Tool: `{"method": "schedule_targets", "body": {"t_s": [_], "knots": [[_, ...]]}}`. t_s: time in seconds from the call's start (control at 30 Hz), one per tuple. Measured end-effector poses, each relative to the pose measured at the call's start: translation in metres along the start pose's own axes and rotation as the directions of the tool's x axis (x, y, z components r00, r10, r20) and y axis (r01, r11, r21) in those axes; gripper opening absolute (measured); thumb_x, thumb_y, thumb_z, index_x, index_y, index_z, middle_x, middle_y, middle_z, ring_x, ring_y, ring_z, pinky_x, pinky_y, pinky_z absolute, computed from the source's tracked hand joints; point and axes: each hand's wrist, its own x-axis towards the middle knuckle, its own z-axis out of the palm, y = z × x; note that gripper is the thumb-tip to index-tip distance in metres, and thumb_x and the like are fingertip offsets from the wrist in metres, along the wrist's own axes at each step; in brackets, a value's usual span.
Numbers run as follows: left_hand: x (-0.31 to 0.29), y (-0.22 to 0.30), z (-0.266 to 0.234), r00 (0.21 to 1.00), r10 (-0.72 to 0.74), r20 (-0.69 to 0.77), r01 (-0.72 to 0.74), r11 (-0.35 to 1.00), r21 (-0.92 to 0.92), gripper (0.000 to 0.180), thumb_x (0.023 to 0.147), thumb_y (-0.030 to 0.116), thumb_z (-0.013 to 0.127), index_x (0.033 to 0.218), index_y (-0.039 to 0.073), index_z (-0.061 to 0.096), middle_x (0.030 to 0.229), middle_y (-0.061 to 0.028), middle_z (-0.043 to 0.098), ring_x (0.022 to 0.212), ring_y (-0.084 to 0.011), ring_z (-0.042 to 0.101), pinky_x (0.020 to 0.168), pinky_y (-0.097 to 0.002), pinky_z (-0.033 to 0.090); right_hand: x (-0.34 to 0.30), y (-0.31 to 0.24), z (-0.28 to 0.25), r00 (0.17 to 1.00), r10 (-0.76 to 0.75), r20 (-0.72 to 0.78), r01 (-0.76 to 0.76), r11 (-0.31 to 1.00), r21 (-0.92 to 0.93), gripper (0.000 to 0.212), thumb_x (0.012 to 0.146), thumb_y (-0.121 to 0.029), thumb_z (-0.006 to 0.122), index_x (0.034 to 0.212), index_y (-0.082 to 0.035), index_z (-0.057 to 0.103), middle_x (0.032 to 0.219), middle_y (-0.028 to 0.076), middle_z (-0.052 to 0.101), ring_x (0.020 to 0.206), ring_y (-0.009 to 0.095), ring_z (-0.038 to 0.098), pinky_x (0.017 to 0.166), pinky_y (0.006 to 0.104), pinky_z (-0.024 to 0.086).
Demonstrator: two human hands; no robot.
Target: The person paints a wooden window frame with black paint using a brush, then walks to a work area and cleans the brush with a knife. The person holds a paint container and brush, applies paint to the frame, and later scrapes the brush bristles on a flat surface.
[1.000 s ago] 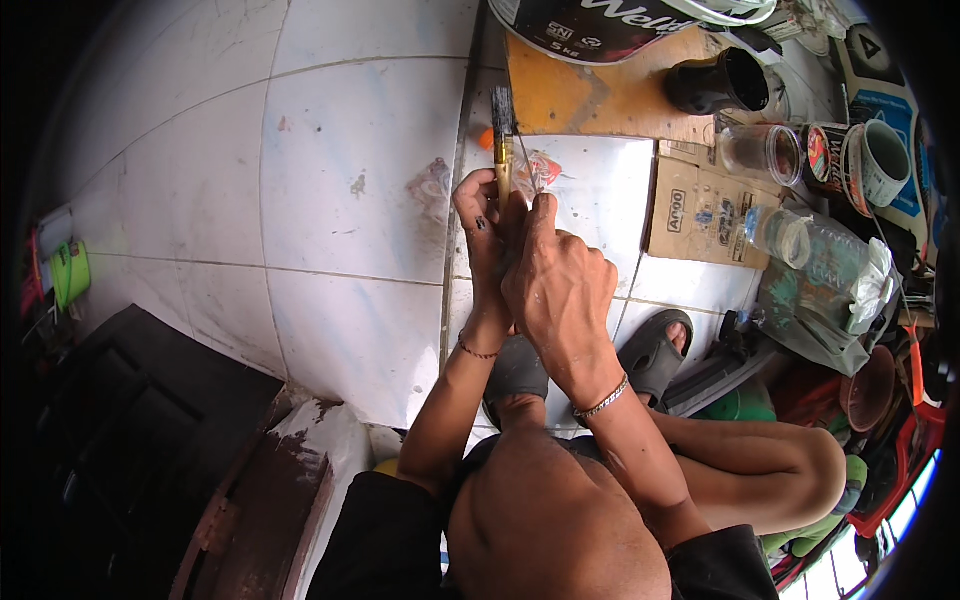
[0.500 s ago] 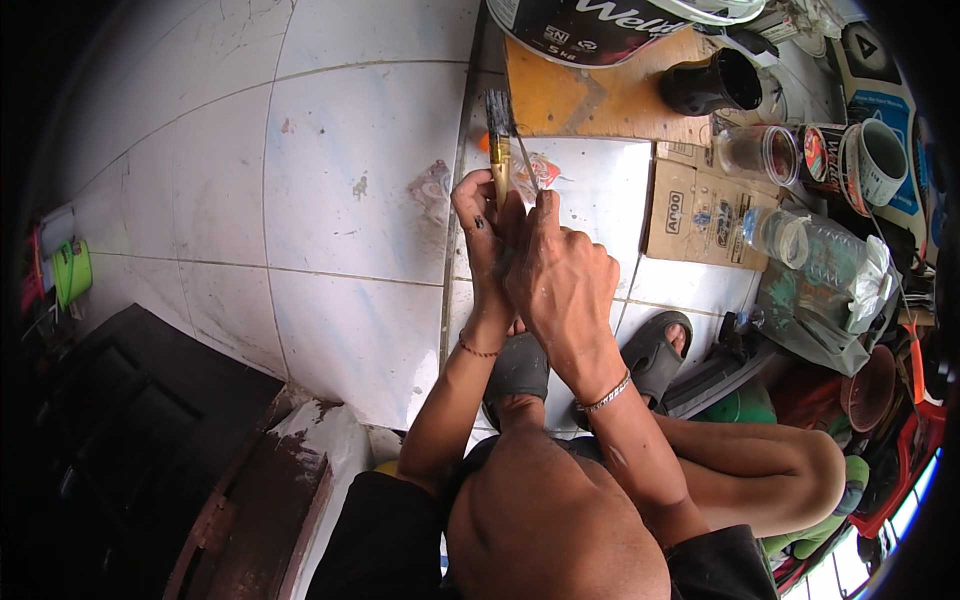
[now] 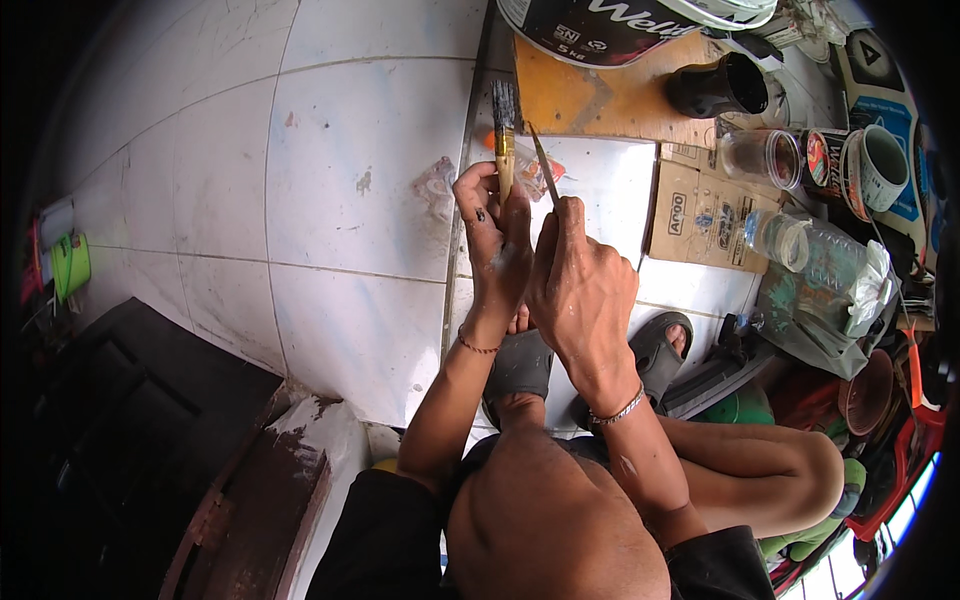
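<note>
My left hand (image 3: 493, 235) is closed around the pale wooden handle of a paintbrush (image 3: 504, 150). The brush points away from me, its dark bristles clotted with paint and its ferrule gold-coloured. Dark smudges mark the fingers of that hand. Just to the right, my right hand (image 3: 590, 295) grips a thin, pointed, blade-like tool (image 3: 545, 165) with the index finger along it. The tool's tip is close to the ferrule, with a small gap between them. Its lower end is hidden in my fist.
Beyond my hands a paint bucket (image 3: 600, 35) stands on a wooden board (image 3: 570, 95), with a black cup (image 3: 715, 85) beside it. Flattened cardboard (image 3: 690, 215), a clear bottle (image 3: 820, 245) and a plastic cup (image 3: 760, 157) lie to the right. A dark brown panelled piece (image 3: 150, 400) is at left.
My right hand has moved right, away from my left hand, and the tool's tip has come off the bristles. The brush has shifted slightly, still in my left hand.
</note>
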Motion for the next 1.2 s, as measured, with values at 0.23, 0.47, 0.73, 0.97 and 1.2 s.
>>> {"method": "schedule_targets", "body": {"t_s": [0.23, 0.47, 0.73, 0.97, 1.2], "knots": [[0.001, 0.008, 0.009, 0.998, 0.045, -0.034, -0.050, 0.988, -0.143, 0.028, 0.105, 0.018, 0.050, 0.125, 0.004, 0.037, 0.106, -0.0052, 0.050, 0.088, -0.0080, 0.048, 0.078, -0.0237, 0.042, 0.012, -0.004, 0.004, 1.000, 0.001, -0.021, -0.001, 1.000, -0.003, 0.016, 0.095, -0.014, 0.055, 0.105, -0.003, 0.051, 0.053, 0.018, 0.058, 0.047, 0.040, 0.060, 0.043, 0.0456, 0.045], [-0.002, -0.006, 0.006, 0.999, 0.039, -0.018, -0.041, 0.991, -0.124, 0.040, 0.100, 0.012, 0.058, 0.131, 0.006, 0.034, 0.112, -0.0048, 0.046, 0.096, -0.0096, 0.047, 0.085, -0.0248, 0.041, 0.016, -0.003, 0.011, 0.999, -0.015, -0.032, 0.013, 0.999, -0.048, 0.033, 0.095, -0.016, 0.055, 0.122, 0.003, 0.055, 0.053, 0.019, 0.058, 0.046, 0.039, 0.060, 0.042, 0.0457, 0.045], [0.000, -0.007, 0.009, 0.996, 0.063, -0.056, -0.067, 0.994, -0.083, 0.033, 0.102, 0.014, 0.057, 0.127, 0.006, 0.037, 0.107, -0.0041, 0.047, 0.089, -0.0087, 0.047, 0.078, -0.0242, 0.043, 0.017, -0.007, 0.011, 0.999, -0.018, 0.041, 0.024, 0.989, -0.148, 0.035, 0.090, -0.015, 0.056, 0.120, 0.003, 0.048, 0.062, 0.019, 0.063, 0.053, 0.038, 0.065, 0.045, 0.0450, 0.049], [-0.002, -0.019, 0.002, 0.996, 0.069, -0.050, -0.065, 0.995, 0.077, 0.039, 0.099, 0.015, 0.060, 0.128, 0.006, 0.035, 0.109, -0.0056, 0.049, 0.094, -0.0116, 0.049, 0.084, -0.0272, 0.042, 0.017, -0.009, 0.009, 0.993, -0.103, 0.059, 0.112, 0.978, -0.178, 0.025, 0.089, -0.010, 0.054, 0.109, 0.002, 0.044, 0.064, 0.017, 0.064, 0.058, 0.035, 0.068, 0.049, 0.0421, 0.052], [0.000, -0.007, 0.002, 0.998, 0.051, -0.035, -0.050, 0.999, 0.009, 0.040, 0.099, 0.011, 0.059, 0.130, 0.007, 0.034, 0.116, -0.0079, 0.049, 0.102, -0.0136, 0.048, 0.091, -0.0286, 0.041, 0.014, -0.006, 0.001, 0.992, -0.101, 0.079, 0.118, 0.961, -0.251, 0.028, 0.089, -0.009, 0.055, 0.111, 0.005, 0.044, 0.064, 0.016, 0.064, 0.056, 0.034, 0.068, 0.046, 0.0401, 0.051]]}}
